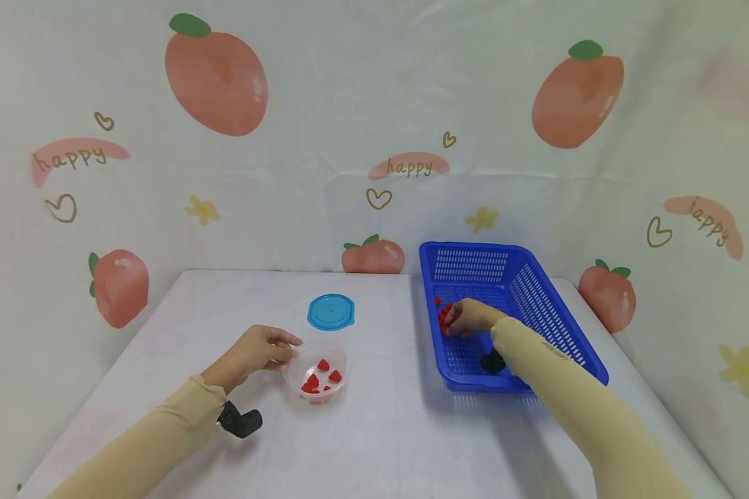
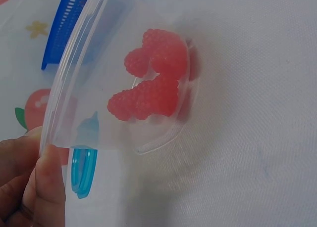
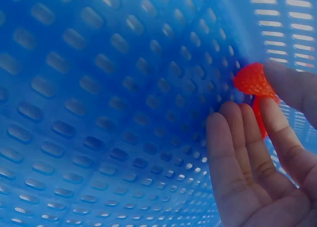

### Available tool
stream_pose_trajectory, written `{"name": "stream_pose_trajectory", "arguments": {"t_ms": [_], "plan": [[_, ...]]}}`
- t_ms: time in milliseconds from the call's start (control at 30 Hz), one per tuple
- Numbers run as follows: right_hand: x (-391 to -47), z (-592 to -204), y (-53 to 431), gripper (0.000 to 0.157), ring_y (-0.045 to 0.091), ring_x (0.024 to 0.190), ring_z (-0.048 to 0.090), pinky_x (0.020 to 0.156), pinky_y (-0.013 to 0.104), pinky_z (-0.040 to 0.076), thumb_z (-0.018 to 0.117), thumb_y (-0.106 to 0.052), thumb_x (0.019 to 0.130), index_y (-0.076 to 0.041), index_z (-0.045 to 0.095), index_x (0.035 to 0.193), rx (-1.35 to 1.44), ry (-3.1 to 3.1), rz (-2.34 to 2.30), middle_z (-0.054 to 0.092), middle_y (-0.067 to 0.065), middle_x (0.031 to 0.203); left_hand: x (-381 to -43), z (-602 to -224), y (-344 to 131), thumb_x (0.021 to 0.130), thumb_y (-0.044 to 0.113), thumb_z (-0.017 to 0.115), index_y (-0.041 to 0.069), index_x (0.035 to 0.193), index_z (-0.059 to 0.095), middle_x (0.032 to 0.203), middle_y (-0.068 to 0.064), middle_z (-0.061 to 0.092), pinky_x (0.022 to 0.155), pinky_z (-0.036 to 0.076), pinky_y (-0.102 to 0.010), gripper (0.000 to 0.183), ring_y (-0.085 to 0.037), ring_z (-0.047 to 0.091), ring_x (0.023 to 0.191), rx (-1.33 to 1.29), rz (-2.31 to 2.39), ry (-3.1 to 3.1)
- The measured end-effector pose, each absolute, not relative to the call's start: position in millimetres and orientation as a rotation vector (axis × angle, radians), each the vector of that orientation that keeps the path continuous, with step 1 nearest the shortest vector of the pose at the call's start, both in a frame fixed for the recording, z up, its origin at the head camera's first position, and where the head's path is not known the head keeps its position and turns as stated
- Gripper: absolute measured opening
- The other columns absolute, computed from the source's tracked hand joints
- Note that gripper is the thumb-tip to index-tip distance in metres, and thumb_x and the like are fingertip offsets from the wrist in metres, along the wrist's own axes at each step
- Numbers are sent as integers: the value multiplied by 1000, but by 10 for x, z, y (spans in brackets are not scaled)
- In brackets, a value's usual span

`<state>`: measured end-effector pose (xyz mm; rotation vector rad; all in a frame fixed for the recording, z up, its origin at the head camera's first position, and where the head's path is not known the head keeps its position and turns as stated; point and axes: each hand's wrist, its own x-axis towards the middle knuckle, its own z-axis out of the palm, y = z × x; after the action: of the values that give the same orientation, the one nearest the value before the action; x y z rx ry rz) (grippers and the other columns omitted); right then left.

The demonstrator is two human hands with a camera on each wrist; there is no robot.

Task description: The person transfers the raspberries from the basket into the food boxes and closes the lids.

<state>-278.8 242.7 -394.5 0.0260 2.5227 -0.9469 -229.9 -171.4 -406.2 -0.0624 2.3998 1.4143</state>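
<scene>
My left hand (image 1: 257, 352) pinches the rim of a clear round plastic tub (image 1: 348, 366) between thumb and fingers. Several red raspberries (image 2: 153, 96) lie on the bottom of that tub, which stands on the table. Inside the blue basket (image 1: 524, 255), near its left wall, is my right hand (image 1: 474, 317). The right wrist view has its thumb and forefinger pinching a red raspberry (image 3: 253, 79), while the other fingers stretch alongside. Further raspberries (image 1: 443, 317) lie about the fingertips, partly hidden by the hand.
A blue lid (image 1: 331, 312) lies on the white table (image 1: 381, 430) behind the tub. The basket's perforated walls rise around my right hand. Behind the table hangs a white cloth (image 1: 324, 229) printed with fruit.
</scene>
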Motion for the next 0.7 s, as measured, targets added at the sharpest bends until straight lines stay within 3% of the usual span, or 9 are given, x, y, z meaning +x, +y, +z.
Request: {"name": "stream_pose_trajectory", "arguments": {"t_ms": [400, 700], "plan": [[-2796, -3970, 2369, 17, 19, 80, 58, 74, 31, 59, 75, -3, 81, -1, 61, 88, 31, 2586, -872, 58, 8, 87, -2303, -4062, -1717, 85, 8, 71, -1, 111, 68, 88, -10, 61, 67, 59, -26, 27, -15, 60, 68, -50, 1429, 2394], [-2781, -3923, 2391, 13, 20, 83, 60, 75, 32, 59, 71, 1, 82, 1, 62, 91, 0, 2572, -888, 61, 11, 91, -2304, -4061, -1717, 86, 7, 71, -1, 111, 69, 88, -9, 61, 67, 59, -26, 27, -15, 60, 69, -46, 1422, 2398]]}}
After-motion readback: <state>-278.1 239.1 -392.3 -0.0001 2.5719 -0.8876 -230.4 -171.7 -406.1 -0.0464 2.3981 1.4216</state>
